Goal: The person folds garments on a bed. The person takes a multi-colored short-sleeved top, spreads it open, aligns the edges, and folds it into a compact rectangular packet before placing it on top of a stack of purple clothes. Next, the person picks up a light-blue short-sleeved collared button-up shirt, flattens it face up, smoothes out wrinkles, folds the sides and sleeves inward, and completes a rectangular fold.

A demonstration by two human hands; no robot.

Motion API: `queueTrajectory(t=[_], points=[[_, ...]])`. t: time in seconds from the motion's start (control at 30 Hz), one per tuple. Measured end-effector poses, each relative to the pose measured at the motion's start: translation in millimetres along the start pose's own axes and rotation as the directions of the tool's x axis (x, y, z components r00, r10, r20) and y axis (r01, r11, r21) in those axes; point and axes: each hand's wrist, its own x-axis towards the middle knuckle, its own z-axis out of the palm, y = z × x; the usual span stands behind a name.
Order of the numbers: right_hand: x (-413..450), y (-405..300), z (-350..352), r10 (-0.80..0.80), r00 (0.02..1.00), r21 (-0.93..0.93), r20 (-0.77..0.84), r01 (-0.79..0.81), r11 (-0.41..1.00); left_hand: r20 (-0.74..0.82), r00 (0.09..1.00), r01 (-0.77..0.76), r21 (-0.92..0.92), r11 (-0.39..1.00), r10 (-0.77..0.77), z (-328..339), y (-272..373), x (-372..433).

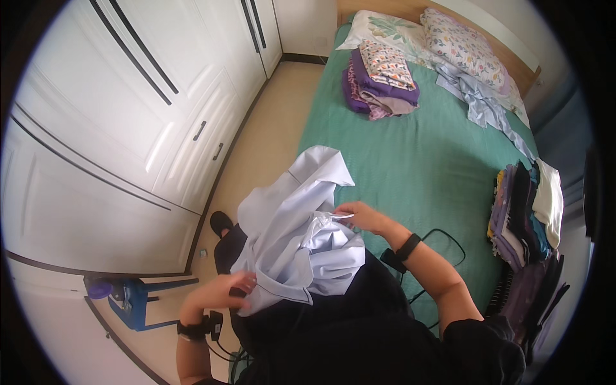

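A pale grey-blue shirt-like garment [284,231] lies loosely bunched over my lap and the edge of the bed. My right hand [358,216] pinches a gathered piece of it near its upper right part. At the lower left, my left hand [240,291] is at the garment's edge, fingers curled around the cloth; part of the fingers is hidden by shadow and fabric. One corner with a dark line of trim hangs by my lap. The upper end of the garment rests against the green bedsheet [423,168].
Folded clothes [385,67] are stacked near the pillows [462,48]. A satiny light blue cloth [481,101] lies beside them. More folded clothes [519,211] stand at the right edge. Black cables [445,232] lie by my right arm. White wardrobes [120,120] and a blue stool [137,303] are left.
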Motion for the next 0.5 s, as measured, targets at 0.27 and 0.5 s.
queueTrajectory(t=[0.27,0.5], points=[[9.8,-2.6,16.5,-0.148,0.972,0.165,0.184,0.118,0.979,0.015,0.976,0.199,-0.476,0.857,-0.218,20.7,-35.2,39.2],[-2.2,-16.0,29.4,-0.090,0.921,0.312,0.380,-0.036,0.949,0.117,0.979,0.203,-0.578,0.790,-0.166,19.0,-33.5,49.4]])
